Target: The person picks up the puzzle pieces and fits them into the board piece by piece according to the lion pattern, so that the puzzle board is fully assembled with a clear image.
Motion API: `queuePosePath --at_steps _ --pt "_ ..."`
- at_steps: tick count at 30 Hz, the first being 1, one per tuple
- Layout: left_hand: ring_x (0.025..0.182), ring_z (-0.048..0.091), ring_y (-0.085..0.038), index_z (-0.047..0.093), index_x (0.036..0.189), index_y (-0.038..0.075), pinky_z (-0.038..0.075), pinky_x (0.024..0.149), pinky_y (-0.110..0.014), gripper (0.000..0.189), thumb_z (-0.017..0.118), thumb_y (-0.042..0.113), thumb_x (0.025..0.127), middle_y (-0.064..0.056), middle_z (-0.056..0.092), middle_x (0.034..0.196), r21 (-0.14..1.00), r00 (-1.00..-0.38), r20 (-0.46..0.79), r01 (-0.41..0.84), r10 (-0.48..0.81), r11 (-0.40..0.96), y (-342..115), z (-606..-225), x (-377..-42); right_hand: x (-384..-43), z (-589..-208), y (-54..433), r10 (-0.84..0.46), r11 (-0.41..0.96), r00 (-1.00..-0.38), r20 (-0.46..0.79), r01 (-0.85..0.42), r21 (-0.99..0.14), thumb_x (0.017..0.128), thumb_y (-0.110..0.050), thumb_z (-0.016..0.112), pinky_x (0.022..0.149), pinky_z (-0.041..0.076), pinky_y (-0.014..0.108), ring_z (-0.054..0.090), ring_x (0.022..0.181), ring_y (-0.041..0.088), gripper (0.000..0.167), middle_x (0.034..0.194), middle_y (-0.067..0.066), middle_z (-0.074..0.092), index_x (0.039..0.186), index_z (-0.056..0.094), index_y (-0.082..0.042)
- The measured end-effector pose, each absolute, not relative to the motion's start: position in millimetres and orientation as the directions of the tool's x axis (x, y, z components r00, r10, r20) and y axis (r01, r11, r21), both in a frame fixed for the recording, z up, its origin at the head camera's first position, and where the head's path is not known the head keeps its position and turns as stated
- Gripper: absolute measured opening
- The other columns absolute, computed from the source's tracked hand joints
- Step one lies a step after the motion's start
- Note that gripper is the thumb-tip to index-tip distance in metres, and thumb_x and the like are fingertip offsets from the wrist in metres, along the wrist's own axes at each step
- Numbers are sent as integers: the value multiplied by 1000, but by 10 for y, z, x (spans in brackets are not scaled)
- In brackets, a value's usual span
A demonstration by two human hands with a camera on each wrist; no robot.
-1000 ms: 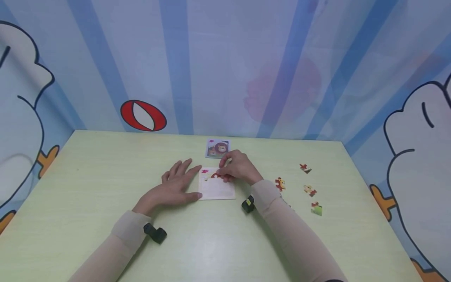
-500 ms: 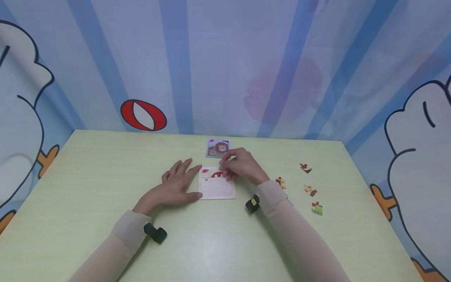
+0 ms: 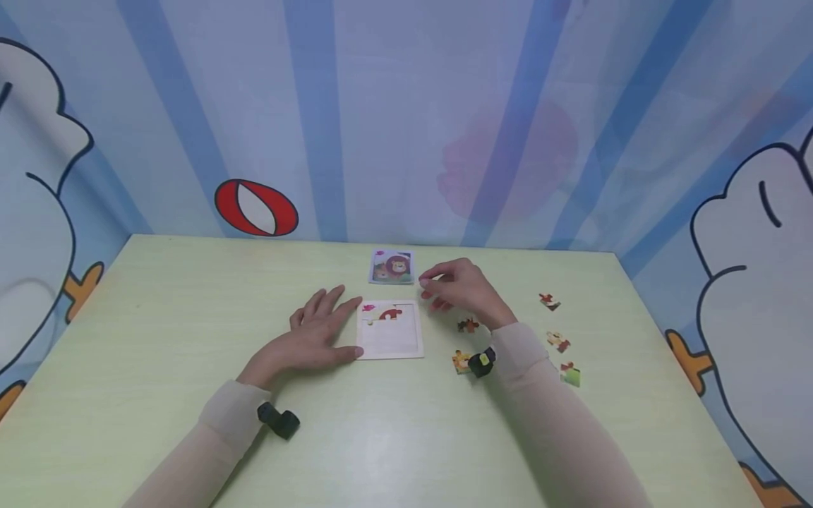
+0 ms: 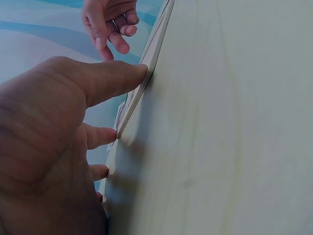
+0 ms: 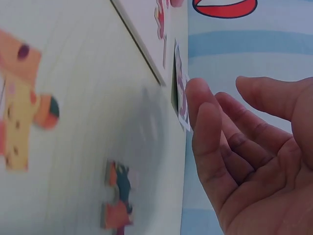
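A shallow white puzzle board (image 3: pixel 390 343) lies on the table, with pieces fitted along its upper left part, including a red-brown piece (image 3: pixel 389 315). My left hand (image 3: pixel 310 337) lies beside it, thumb and index fingertips touching the board's left edge. In the left wrist view the thumb (image 4: pixel 117 78) is straight against that edge. Just right of the board's upper corner, my right hand (image 3: pixel 462 291) hovers over the table. Its fingers are loosely bent, thumb apart from them, and nothing shows between them in the right wrist view. Below it lies a dark puzzle piece (image 3: pixel 468 324).
Behind the board lies a lion picture card (image 3: pixel 391 267). A yellow puzzle piece (image 3: pixel 461 362) is partly hidden by the right wrist camera (image 3: pixel 482 362). Farther right are loose pieces: a red-and-white one (image 3: pixel 549 302), a tan one (image 3: pixel 559 342) and a green one (image 3: pixel 570 374).
My right hand has drawn back from the board to the right, its fingers loosening. The board's upper right part and two loose pieces have come into view. The left hand stays put.
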State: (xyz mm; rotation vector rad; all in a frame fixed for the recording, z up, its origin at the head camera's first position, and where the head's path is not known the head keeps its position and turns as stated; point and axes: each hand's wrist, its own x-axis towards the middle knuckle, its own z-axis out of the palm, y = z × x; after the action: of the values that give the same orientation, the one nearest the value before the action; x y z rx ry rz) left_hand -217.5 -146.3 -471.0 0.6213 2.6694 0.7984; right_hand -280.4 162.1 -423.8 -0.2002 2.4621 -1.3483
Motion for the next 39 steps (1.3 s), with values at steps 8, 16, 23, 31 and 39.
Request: queuePosePath --at_steps 8,16,23,31,39 --pt "167 -4 -50 25 172 18 7 125 -80 90 69 45 99 -18 3 182 553 -865 -165 316 473 771 -1456 -4667 -2161 -2817 -4158 1874 -255 556 -944 -209 34 -831 105 -29 68 88 65 48 80 97 35 40 121 20 80 138 71 -5" --pt "167 -4 -50 25 172 18 7 125 -80 90 69 45 99 -18 3 183 551 -867 -163 316 471 772 -1458 -4700 -2174 -2821 -4094 2111 -244 573 -951 -191 18 -820 106 -29 68 93 63 53 79 102 39 41 125 23 78 138 70 -4" --pt "167 -4 -49 24 172 19 7 124 -80 90 69 46 99 -18 3 183 550 -866 -164 317 473 772 -1460 -4706 -2175 -2810 -4078 2326 -223 575 -955 -197 34 -818 105 -29 69 94 63 50 79 104 37 44 130 25 76 139 69 -3" --pt "167 -4 -49 25 172 19 8 124 -80 90 69 46 98 -17 4 183 550 -866 -164 318 473 772 -1457 -4691 -2169 -2773 -4056 2554 -167 573 -965 -201 71 -816 105 -28 69 95 63 48 78 103 36 43 131 26 74 139 68 -2" --pt "167 -5 -50 26 172 19 5 124 -81 92 70 48 97 -17 3 182 572 -867 -146 319 477 756 -1465 -4742 -2188 -2733 -4065 2781 -114 597 -975 -192 87 -797 106 -29 68 94 63 45 78 100 32 43 132 25 74 139 68 -1"
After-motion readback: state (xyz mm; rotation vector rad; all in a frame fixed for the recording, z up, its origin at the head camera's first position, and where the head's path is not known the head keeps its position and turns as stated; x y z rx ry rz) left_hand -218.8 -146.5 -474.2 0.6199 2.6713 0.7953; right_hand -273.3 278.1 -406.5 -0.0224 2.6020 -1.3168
